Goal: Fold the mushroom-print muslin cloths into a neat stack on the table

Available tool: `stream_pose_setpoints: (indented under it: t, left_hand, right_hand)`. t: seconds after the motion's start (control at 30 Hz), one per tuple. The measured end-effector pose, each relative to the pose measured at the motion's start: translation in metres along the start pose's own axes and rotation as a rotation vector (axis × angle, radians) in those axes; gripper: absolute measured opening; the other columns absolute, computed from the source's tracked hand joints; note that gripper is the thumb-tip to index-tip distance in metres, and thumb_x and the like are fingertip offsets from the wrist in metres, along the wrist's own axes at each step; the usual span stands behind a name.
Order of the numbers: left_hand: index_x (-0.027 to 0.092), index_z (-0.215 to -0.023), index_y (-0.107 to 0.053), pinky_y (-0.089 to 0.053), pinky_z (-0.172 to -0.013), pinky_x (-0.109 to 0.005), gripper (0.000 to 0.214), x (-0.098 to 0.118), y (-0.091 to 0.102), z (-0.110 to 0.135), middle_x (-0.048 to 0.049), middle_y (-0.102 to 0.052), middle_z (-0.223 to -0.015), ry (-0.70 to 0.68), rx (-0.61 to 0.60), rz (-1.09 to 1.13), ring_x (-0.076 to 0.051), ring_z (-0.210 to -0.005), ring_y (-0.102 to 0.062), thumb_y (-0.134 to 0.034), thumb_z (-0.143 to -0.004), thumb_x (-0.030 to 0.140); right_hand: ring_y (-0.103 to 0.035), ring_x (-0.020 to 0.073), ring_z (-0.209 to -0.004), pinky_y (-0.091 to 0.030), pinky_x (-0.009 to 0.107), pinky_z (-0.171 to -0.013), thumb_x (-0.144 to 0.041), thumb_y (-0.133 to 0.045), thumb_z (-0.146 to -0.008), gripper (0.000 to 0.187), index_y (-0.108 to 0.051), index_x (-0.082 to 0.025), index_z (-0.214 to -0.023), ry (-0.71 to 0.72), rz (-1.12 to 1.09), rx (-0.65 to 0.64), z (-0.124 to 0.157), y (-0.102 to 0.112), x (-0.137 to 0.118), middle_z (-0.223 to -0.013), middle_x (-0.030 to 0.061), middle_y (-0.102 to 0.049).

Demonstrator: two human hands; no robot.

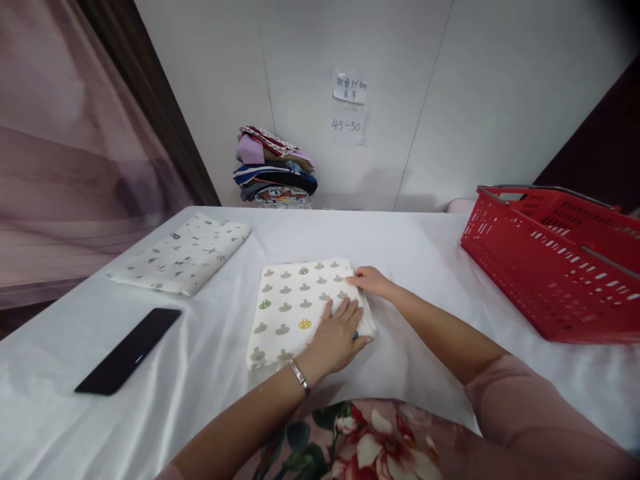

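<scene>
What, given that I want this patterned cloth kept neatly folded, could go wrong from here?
The white tablecloth lies loose and wrinkled under the folded patterned cloth; the left hand pressing flat on it could drag both and bunch the layers.
The right hand touches only the cloth's right edge, so the layers might splay.
The black phone rests on the same tablecloth; a tug might shift it.

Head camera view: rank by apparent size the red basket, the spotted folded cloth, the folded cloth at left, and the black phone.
1. red basket
2 and 3. spotted folded cloth and left folded cloth look alike; the spotted one lies nearer, so unranked.
4. black phone
</scene>
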State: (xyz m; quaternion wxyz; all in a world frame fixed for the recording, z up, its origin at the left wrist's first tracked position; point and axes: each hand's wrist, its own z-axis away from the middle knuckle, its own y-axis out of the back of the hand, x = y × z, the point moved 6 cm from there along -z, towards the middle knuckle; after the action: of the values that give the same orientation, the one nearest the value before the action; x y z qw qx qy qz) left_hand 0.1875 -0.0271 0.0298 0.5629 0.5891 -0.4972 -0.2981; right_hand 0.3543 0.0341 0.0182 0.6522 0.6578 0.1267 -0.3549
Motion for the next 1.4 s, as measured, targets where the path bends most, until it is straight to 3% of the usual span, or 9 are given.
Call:
stream_pose_setpoints:
  t: [0.13, 0.3, 0.5, 0.67, 0.8, 1.23, 1.4]
  left_hand:
    - [0.019, -0.134, -0.040, -0.018, -0.110, -0.052, 0.058, 0.002, 0.002, 0.000, -0.0097, -0.039, -0.142, 0.008, -0.004, 0.005, -0.026, -0.134, -0.029, -0.036, -0.089, 0.054]
    - [0.018, -0.134, -0.041, -0.018, -0.111, -0.050, 0.057, 0.003, 0.003, 0.001, -0.0102, -0.038, -0.143, -0.003, -0.021, 0.000, -0.025, -0.135, -0.029, -0.038, -0.089, 0.052]
    - [0.016, -0.135, -0.040, -0.019, -0.111, -0.049, 0.057, 0.005, 0.005, 0.008, -0.0118, -0.040, -0.141, -0.022, 0.030, -0.030, -0.025, -0.134, -0.030, -0.040, -0.089, 0.050]
    - [0.015, -0.133, -0.042, -0.019, -0.110, -0.051, 0.055, 0.003, 0.012, 0.024, -0.0126, -0.042, -0.140, -0.022, 0.075, -0.069, -0.026, -0.133, -0.031, -0.045, -0.088, 0.047]
    - [0.013, -0.131, -0.043, -0.020, -0.111, -0.049, 0.050, 0.004, 0.012, 0.031, -0.0124, -0.043, -0.139, -0.031, 0.066, -0.111, -0.026, -0.132, -0.032, -0.047, -0.088, 0.039]
    - [0.013, -0.129, -0.046, -0.023, -0.109, -0.047, 0.044, 0.004, 0.006, 0.029, -0.0107, -0.044, -0.139, -0.024, 0.087, -0.157, -0.025, -0.131, -0.034, -0.045, -0.090, 0.033]
    - [0.014, -0.130, -0.045, -0.025, -0.109, -0.048, 0.046, 0.005, 0.009, 0.029, -0.0120, -0.045, -0.137, -0.025, 0.113, -0.154, -0.025, -0.130, -0.036, -0.044, -0.090, 0.035]
  right_hand:
    - [-0.042, 0.0104, -0.056, -0.025, 0.022, -0.052, -0.033, -0.055, -0.075, 0.022, -0.051, -0.018, -0.060, 0.074, 0.116, 0.051, -0.007, 0.002, -0.007, -0.058, -0.0025, -0.050]
    - [-0.043, 0.0105, -0.056, -0.026, 0.022, -0.053, -0.031, -0.051, -0.078, 0.022, -0.049, -0.018, -0.061, 0.065, 0.097, 0.073, -0.007, 0.001, -0.001, -0.059, -0.0022, -0.051]
    - [-0.048, 0.0111, -0.059, -0.031, 0.021, -0.055, -0.036, -0.051, -0.080, 0.023, -0.052, -0.018, -0.066, 0.033, 0.035, 0.088, 0.018, 0.011, -0.003, -0.064, -0.0004, -0.057]
    - [-0.041, 0.0086, -0.046, -0.031, 0.021, -0.048, -0.039, -0.051, -0.079, 0.026, -0.050, -0.019, -0.062, 0.002, -0.263, -0.062, 0.067, 0.008, -0.005, -0.051, -0.0051, -0.048]
    - [-0.038, 0.0074, -0.044, -0.029, 0.021, -0.047, -0.038, -0.054, -0.076, 0.025, -0.049, -0.019, -0.061, -0.030, -0.344, -0.148, 0.093, -0.005, -0.001, -0.049, -0.0061, -0.047]
    - [-0.030, 0.0060, -0.046, -0.023, 0.021, -0.045, -0.043, -0.067, -0.066, 0.029, -0.052, -0.018, -0.066, -0.209, -0.525, -0.291, 0.115, -0.017, 0.005, -0.050, -0.0083, -0.039]
    - [-0.037, 0.0075, -0.053, -0.027, 0.021, -0.050, -0.038, -0.066, -0.064, 0.025, -0.054, -0.016, -0.063, -0.137, -0.493, -0.191, 0.110, -0.013, 0.005, -0.055, -0.0059, -0.046]
